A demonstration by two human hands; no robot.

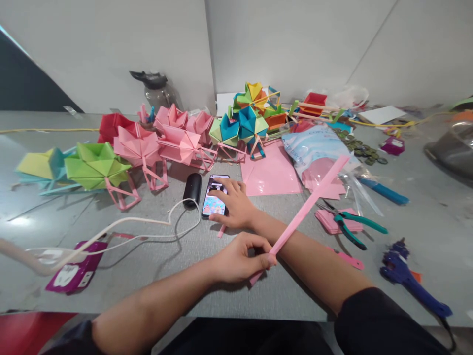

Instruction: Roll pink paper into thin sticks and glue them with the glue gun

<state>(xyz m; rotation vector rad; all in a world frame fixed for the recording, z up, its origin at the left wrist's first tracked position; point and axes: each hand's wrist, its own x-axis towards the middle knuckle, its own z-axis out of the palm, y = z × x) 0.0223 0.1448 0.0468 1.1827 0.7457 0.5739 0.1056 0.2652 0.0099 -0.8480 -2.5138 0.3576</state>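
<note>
Between thumb and fingers, my left hand (pixel 242 259) pinches a long pink paper strip (pixel 308 207), which slants up to the right across my right forearm. My right hand (pixel 234 203) reaches over a smartphone (pixel 214 197) that lies on the table with its screen lit. The fingers of that hand are spread, some of them over the screen. A black cylindrical object (pixel 192 190) lies just left of the phone. Behind my right hand is a stack of pink paper sheets (pixel 271 170). A small pink scrap (pixel 221 230) lies below the phone.
Folded paper models in pink (pixel 181 143), green (pixel 96 167) and other colours line the back. At right lie pliers (pixel 349 224), a blue glue gun (pixel 414 281) and a plastic bag (pixel 318 143). A white cable (pixel 140 222) crosses the left side near a purple box (pixel 77 268).
</note>
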